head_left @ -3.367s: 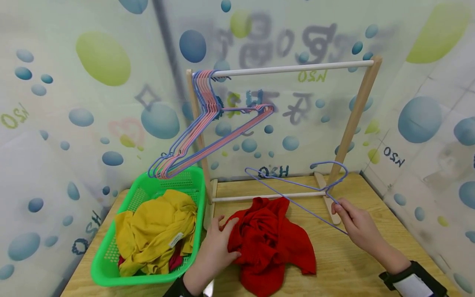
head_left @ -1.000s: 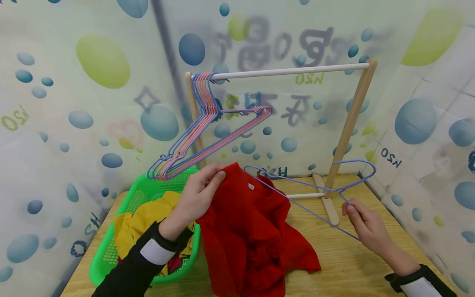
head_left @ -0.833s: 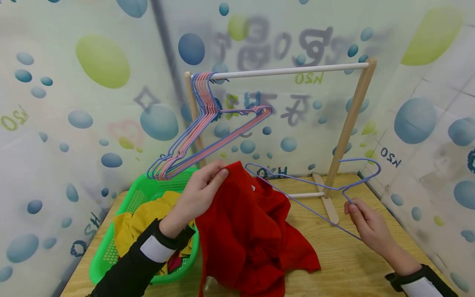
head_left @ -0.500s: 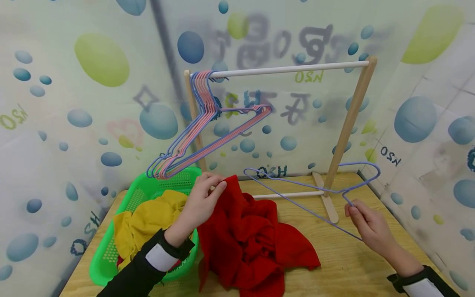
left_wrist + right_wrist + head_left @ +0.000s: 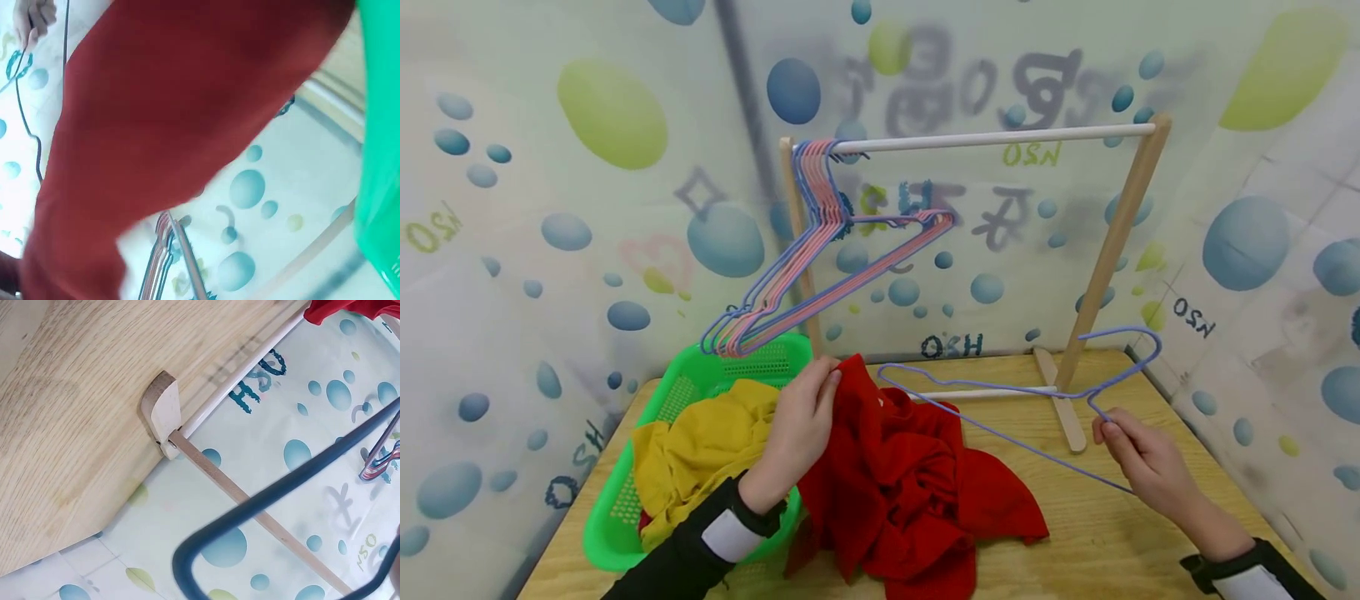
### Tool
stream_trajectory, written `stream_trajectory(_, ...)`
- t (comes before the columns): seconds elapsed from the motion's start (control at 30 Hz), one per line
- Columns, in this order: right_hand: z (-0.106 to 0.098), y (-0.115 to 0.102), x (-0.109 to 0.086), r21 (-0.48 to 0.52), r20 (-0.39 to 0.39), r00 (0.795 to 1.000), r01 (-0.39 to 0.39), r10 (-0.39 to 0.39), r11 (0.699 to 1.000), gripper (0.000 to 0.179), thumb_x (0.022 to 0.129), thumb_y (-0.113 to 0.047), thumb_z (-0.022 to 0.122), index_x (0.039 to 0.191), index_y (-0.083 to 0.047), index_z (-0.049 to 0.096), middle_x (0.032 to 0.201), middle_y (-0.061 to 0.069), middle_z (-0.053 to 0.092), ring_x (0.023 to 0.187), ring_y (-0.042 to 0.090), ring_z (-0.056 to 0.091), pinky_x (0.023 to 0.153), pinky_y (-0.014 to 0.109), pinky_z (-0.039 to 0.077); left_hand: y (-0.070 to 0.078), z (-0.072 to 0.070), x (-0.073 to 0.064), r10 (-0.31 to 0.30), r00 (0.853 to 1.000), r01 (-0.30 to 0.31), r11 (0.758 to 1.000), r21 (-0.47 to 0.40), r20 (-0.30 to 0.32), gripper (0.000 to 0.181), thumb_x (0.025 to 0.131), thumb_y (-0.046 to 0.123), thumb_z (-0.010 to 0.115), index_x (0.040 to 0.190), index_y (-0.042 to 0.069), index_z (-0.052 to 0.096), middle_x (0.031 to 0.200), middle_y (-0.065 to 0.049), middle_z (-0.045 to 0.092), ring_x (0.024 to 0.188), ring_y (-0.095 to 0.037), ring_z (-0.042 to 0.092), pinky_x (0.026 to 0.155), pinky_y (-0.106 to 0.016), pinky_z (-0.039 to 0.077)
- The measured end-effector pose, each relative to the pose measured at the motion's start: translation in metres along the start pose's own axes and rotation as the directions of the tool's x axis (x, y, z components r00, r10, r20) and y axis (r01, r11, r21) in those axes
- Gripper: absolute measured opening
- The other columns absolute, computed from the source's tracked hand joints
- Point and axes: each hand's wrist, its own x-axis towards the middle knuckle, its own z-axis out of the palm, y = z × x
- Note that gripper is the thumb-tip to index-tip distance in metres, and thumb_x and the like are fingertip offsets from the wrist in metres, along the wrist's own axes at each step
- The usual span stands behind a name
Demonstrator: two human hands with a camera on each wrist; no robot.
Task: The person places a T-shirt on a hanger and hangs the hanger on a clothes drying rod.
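Note:
With its thumb and fingers my left hand (image 5: 799, 429) pinches the collar edge of a red shirt (image 5: 917, 483), lifting that corner. The rest of the shirt lies crumpled on the table; in the left wrist view the red cloth (image 5: 156, 112) covers much of the picture. My right hand (image 5: 1150, 462) grips a blue-purple clothes hanger (image 5: 1000, 386) near the base of its hook. The hanger's far end is at the shirt's neck opening; whether it touches the cloth I cannot tell. In the right wrist view the hanger (image 5: 281, 487) crosses close to the camera.
A green basket (image 5: 606, 533) holding yellow clothing (image 5: 700, 462) stands at the left. Behind is a rack with wooden posts (image 5: 1120, 225) and a white rail (image 5: 992, 140). Several pink and blue hangers (image 5: 820, 242) hang at the rail's left end. The wooden table (image 5: 1075, 533) meets patterned walls.
My left hand has taken hold of the crumpled red shirt's collar, raised it, then lowered it somewhat. The hanger's far end has lately dipped and shifted left, closer to the collar.

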Motion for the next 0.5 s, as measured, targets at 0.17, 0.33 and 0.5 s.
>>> stream_trajectory(0.17, 0.001, 0.000, -0.001, 0.008, -0.002, 1.000, 0.006, -0.006, 1.000, 0.027, 0.092, 0.015, 0.041, 0.086, -0.008, 0.053, 0.060, -0.012, 0.036, 0.051, -0.006, 0.031, 0.046, 0.014, 0.028, -0.006, 0.003, -0.002, 0.057, 0.998, -0.057, 0.997, -0.056, -0.009, 0.019, 0.101, 0.019, 0.044, 0.098, 0.015, 0.062, 0.057, 0.007, 0.034, 0.047, -0.004, 0.029, 0.046, -0.020, 0.029)
stream_trajectory(0.33, 0.003, 0.001, 0.001, 0.045, -0.042, 0.997, 0.065, -0.063, 0.997, 0.029, 0.089, 0.020, 0.042, 0.084, -0.006, 0.054, 0.059, -0.010, 0.035, 0.051, -0.007, 0.030, 0.045, 0.013, 0.026, -0.011, 0.003, 0.000, 0.122, 0.992, -0.123, 0.988, -0.093, -0.017, 0.015, 0.099, 0.016, 0.050, 0.097, 0.016, 0.065, 0.059, 0.006, 0.039, 0.047, -0.002, 0.029, 0.047, -0.019, 0.029)
stream_trajectory(0.5, 0.005, 0.002, 0.001, 0.058, -0.065, 0.994, 0.088, -0.084, 0.994, 0.030, 0.087, 0.022, 0.042, 0.083, -0.005, 0.054, 0.059, -0.009, 0.034, 0.051, -0.008, 0.030, 0.045, 0.013, 0.024, -0.013, 0.000, 0.003, 0.133, 0.991, -0.134, 0.984, -0.114, -0.017, 0.013, 0.096, 0.015, 0.055, 0.098, 0.014, 0.068, 0.067, 0.005, 0.054, 0.050, -0.003, 0.034, 0.049, -0.020, 0.034)
